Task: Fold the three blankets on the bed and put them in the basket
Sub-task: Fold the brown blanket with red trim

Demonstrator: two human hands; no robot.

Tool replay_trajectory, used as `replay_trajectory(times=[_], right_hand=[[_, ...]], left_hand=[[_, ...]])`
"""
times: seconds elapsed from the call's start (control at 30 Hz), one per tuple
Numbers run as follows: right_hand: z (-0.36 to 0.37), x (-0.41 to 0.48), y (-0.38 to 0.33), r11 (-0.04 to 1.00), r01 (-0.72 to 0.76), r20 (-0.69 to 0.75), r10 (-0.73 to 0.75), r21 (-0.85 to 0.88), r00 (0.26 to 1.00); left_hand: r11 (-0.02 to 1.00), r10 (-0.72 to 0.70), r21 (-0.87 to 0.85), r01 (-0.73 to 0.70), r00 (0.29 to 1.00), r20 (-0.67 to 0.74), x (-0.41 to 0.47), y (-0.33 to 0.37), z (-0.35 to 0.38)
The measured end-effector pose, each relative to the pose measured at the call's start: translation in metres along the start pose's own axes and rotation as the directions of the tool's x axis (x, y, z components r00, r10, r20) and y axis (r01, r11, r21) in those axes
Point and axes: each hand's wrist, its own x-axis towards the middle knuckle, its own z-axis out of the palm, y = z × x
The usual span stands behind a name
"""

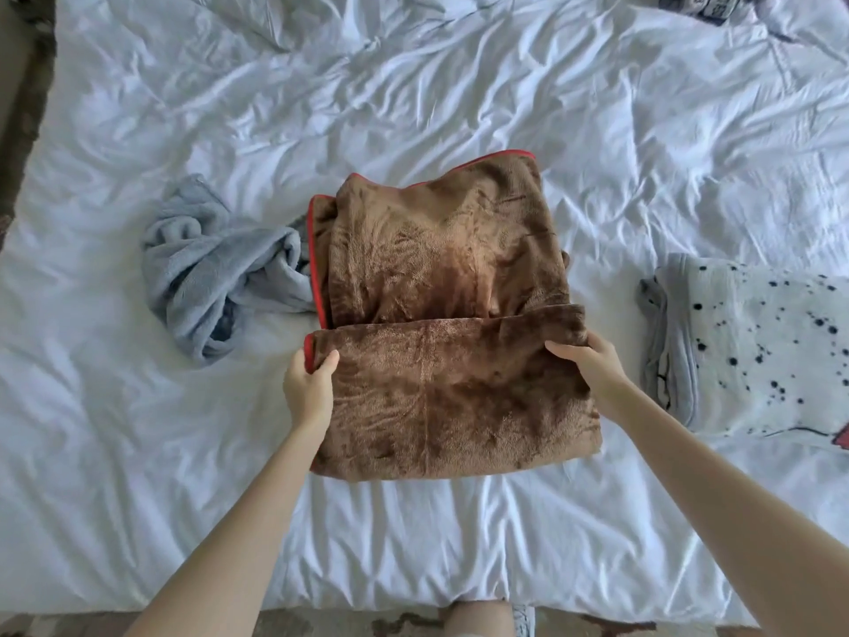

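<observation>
A brown fleece blanket [441,287] with red trim lies in the middle of the white bed [413,98], its near part doubled over toward the far part. My left hand [308,388] grips the folded layer's left end at the red edge. My right hand [592,365] holds the folded layer's right end. A light blue blanket [216,268] lies crumpled just left of the brown one. A white blanket with black spots [753,347] lies folded flat to the right. No basket is in view.
A dark patterned item [707,6] sits at the bed's far right corner. Patterned floor [18,131] shows along the bed's left side and at the near edge by my feet [523,620].
</observation>
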Motion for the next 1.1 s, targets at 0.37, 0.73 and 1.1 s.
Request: replay_trajectory(times=[0.37, 0.73, 1.1], right_hand=[[0.014, 0.041, -0.017, 0.918, 0.109, -0.175, -0.188, -0.381, 0.966], [-0.021, -0.015, 0.049, 0.935, -0.274, 0.136, 0.309, -0.225, 0.941], [-0.039, 0.010, -0.077, 0.896, -0.402, 0.199, 0.435, -0.187, 0.878]], left_hand=[[0.997, 0.073, 0.028, -0.073, 0.997, 0.015, 0.043, 0.030, 0.016], [0.899, -0.436, 0.158, 0.408, 0.800, 0.413, 0.017, -0.030, -0.003], [0.908, -0.407, 0.314, 0.278, 0.768, 0.495, 0.071, 0.079, -0.032]])
